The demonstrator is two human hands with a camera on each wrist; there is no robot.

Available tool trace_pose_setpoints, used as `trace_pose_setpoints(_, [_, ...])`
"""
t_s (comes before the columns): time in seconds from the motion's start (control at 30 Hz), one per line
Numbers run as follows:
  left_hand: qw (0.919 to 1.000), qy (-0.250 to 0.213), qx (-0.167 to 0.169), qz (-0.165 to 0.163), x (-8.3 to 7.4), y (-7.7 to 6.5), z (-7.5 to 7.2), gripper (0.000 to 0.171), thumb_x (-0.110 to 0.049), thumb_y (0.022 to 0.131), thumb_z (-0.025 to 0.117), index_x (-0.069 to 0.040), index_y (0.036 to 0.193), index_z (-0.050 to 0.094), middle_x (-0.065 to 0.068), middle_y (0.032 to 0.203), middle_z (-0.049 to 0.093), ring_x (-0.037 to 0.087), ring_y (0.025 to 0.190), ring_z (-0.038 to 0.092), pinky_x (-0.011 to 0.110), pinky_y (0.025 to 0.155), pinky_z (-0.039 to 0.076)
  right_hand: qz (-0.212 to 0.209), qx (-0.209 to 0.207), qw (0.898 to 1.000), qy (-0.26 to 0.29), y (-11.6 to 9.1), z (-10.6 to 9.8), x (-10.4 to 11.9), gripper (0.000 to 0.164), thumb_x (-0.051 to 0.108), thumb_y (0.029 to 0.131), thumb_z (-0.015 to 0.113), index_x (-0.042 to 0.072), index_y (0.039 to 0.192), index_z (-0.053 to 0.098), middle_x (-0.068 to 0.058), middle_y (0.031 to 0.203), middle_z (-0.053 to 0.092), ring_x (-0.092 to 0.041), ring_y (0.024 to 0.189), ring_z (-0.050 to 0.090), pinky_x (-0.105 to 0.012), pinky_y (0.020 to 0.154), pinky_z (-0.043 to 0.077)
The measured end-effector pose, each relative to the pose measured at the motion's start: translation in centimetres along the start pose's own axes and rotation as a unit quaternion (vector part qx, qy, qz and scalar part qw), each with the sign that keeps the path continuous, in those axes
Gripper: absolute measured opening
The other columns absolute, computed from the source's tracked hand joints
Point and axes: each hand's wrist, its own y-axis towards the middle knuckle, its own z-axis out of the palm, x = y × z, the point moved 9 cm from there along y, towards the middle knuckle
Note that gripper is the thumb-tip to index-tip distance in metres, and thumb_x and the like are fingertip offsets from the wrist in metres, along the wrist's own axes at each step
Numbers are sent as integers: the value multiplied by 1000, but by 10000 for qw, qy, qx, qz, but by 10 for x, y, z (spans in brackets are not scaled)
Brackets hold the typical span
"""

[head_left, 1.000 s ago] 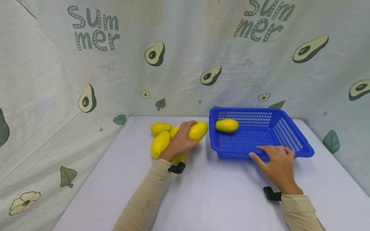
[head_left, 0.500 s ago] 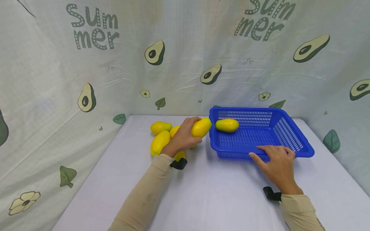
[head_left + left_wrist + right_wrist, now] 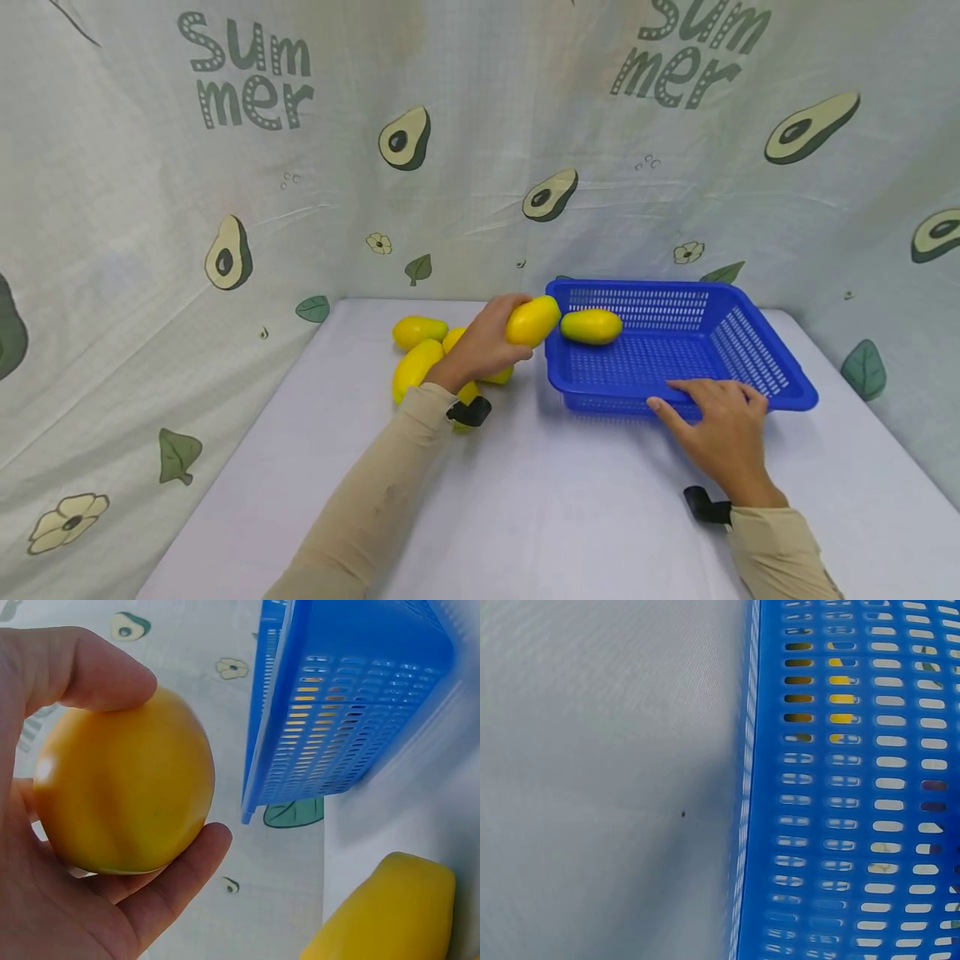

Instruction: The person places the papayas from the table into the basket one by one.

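Observation:
A yellow papaya [image 3: 533, 322] with a greenish tip is in my left hand [image 3: 491, 340], which grips it up off the table by the basket's left rim. The left wrist view shows the thumb and fingers around the papaya [image 3: 127, 787] from opposite sides. My right hand [image 3: 720, 429] holds the near rim of the blue plastic basket [image 3: 622, 398], its fingers bent over the edge and their tips partly hidden. That hand is out of sight in the right wrist view, where the perforated basket wall [image 3: 817, 855] fills the right side.
Another papaya [image 3: 591, 327] lies inside the basket at its left end. Several more papayas [image 3: 417, 368] are grouped on the white tabletop [image 3: 570, 517] at the left, partly behind my left hand. A printed cloth [image 3: 465, 100] hangs behind the table.
My left hand has carried its papaya up and to the right, from near the pile to the basket's left rim. My right hand and the basket stay in place.

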Motion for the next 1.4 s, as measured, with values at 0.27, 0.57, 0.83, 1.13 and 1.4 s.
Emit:
trace_pose_setpoints(0.27, [9996, 78, 279, 6, -8, 10, 7, 74, -21, 83, 75, -20, 149, 40, -1, 142, 45, 17, 106, 50, 38, 92, 48, -22, -69, 10000, -22, 0, -1, -2, 50, 46, 84, 78, 6, 113, 71, -21, 110, 69, -43, 110, 52, -67, 97, 23])
trace_pose_setpoints(0.57, [9973, 47, 625, 374, -17, 16, 6, 71, -16, 82, 78, -16, 145, 46, -2, 134, 51, 16, 107, 51, 36, 95, 47, -30, -57, 10000, -12, 0, -2, 1, 50, 46, 84, 77, 7, 113, 71, -21, 110, 69, -42, 109, 51, -66, 96, 23])
trace_pose_setpoints(0.83, [9947, -30, 898, 500, -25, 23, 4, 72, -13, 81, 77, -18, 145, 46, -2, 141, 50, 16, 111, 51, 37, 97, 46, -55, -79, 10000, -2, -1, -2, 2, 50, 46, 83, 78, 6, 112, 71, -21, 110, 69, -43, 110, 52, -66, 96, 24])
trace_pose_setpoints(1.13, [9920, 55, 1129, 568, -32, 32, 13, 73, -11, 80, 77, -18, 145, 45, -3, 138, 51, 15, 109, 51, 35, 96, 46, -10, -30, 10000, -53, -1, -3, -1, 50, 46, 84, 77, 6, 113, 72, -20, 110, 69, -42, 110, 52, -65, 95, 24])
trace_pose_setpoints(1.4, [9868, -226, 1486, 609, -47, 48, 7, 70, -12, 80, 75, -21, 144, 47, -4, 128, 56, 19, 102, 55, 35, 89, 48, -71, -118, 9999, -35, -3, -3, -2, 49, 45, 82, 79, 6, 112, 72, -20, 108, 70, -42, 108, 54, -65, 95, 26])
